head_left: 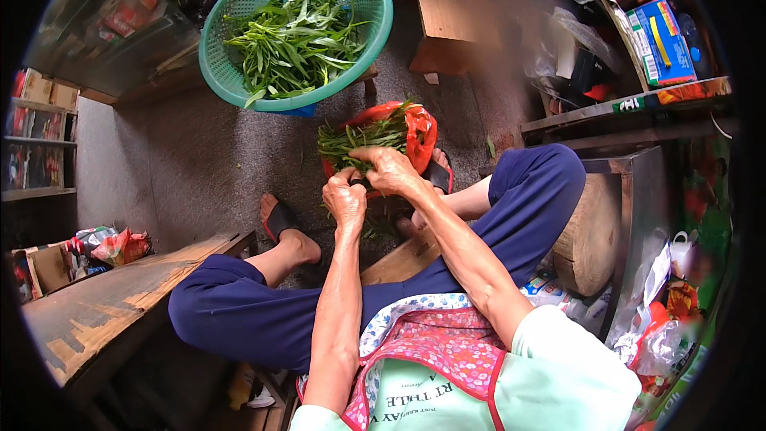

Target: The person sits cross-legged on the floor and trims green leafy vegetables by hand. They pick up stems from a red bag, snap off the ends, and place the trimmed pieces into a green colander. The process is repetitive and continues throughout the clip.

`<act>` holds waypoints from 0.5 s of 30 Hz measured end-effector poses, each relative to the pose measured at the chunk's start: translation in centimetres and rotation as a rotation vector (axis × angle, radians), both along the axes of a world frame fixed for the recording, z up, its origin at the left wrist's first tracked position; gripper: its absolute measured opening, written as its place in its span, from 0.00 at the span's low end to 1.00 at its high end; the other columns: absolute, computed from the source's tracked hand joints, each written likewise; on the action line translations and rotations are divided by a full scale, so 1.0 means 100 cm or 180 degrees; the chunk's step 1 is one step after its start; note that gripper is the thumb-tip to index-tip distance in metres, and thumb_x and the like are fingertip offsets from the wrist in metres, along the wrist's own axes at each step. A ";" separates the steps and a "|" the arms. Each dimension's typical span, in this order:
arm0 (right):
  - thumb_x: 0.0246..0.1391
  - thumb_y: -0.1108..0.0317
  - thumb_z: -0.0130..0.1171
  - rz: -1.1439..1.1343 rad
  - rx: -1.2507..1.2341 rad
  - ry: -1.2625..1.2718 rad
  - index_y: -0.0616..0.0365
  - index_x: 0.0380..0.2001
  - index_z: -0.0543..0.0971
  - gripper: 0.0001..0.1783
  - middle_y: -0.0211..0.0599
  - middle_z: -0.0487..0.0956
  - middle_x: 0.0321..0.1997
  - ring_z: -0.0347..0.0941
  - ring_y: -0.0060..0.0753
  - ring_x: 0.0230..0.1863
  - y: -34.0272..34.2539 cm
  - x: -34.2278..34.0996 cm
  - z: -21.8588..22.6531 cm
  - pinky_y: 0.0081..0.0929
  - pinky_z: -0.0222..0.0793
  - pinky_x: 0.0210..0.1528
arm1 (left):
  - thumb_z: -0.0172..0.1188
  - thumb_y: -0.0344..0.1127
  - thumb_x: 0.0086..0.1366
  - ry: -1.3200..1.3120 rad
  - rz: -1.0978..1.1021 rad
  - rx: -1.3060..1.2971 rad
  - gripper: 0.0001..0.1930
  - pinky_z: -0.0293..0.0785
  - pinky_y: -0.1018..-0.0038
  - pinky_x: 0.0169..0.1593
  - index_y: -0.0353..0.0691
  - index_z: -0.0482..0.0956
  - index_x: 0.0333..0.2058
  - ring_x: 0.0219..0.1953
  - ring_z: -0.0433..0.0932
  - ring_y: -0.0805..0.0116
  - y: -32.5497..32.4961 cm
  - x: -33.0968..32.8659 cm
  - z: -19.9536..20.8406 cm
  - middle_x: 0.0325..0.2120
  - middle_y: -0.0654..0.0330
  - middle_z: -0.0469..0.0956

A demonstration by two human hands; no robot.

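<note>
My left hand [345, 198] is closed, fingers bent together at the near edge of a bunch of long leafy greens [339, 142]. What it pinches is too small to make out. My right hand [388, 169] is right beside it, over the greens, with its index finger stretched out to the left and apart from the thumb. The bunch lies in a red plastic bag [423, 134], opened wide on the floor between my feet. Beyond it, a green plastic colander [214, 64] holds a heap of loose leafy greens [299, 44].
A small wooden stool [451, 0] stands far right of the colander. To the right, a shelf [630, 104] carries boxes and bags near a wood log [590, 231]. A worn wooden bench [136, 303] is at my left. Scraps of green lie on the floor.
</note>
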State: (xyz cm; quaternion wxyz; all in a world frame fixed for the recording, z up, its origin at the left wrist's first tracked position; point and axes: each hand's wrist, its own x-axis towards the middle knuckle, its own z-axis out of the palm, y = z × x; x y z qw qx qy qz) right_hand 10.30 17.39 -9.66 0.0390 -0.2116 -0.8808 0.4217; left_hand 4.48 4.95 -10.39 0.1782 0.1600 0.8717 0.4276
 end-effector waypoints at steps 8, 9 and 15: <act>0.45 0.62 0.68 0.0036 0.0086 -0.1166 0.50 0.55 0.78 0.30 0.45 0.80 0.53 0.74 0.49 0.57 0.015 0.049 -0.063 0.41 0.69 0.58 | 0.60 0.28 0.65 -0.0867 -0.0056 0.1599 0.05 0.72 0.76 0.33 0.33 0.83 0.34 0.26 0.76 0.75 -0.027 -0.035 0.092 0.24 0.62 0.81; 0.44 0.63 0.68 0.0018 -0.0072 -0.1183 0.49 0.55 0.78 0.30 0.46 0.79 0.54 0.74 0.49 0.58 0.018 0.048 -0.055 0.42 0.70 0.58 | 0.61 0.29 0.66 -0.1040 0.0153 0.1691 0.06 0.72 0.78 0.33 0.33 0.83 0.35 0.27 0.76 0.75 -0.033 -0.037 0.111 0.25 0.63 0.81; 0.54 0.66 0.62 -0.0695 -0.1123 -0.0080 0.58 0.55 0.77 0.24 0.42 0.84 0.44 0.82 0.34 0.43 0.053 0.033 0.010 0.29 0.77 0.43 | 0.63 0.33 0.68 -0.1703 0.0534 0.2334 0.09 0.80 0.76 0.39 0.33 0.82 0.40 0.30 0.81 0.72 -0.068 -0.051 0.126 0.29 0.59 0.82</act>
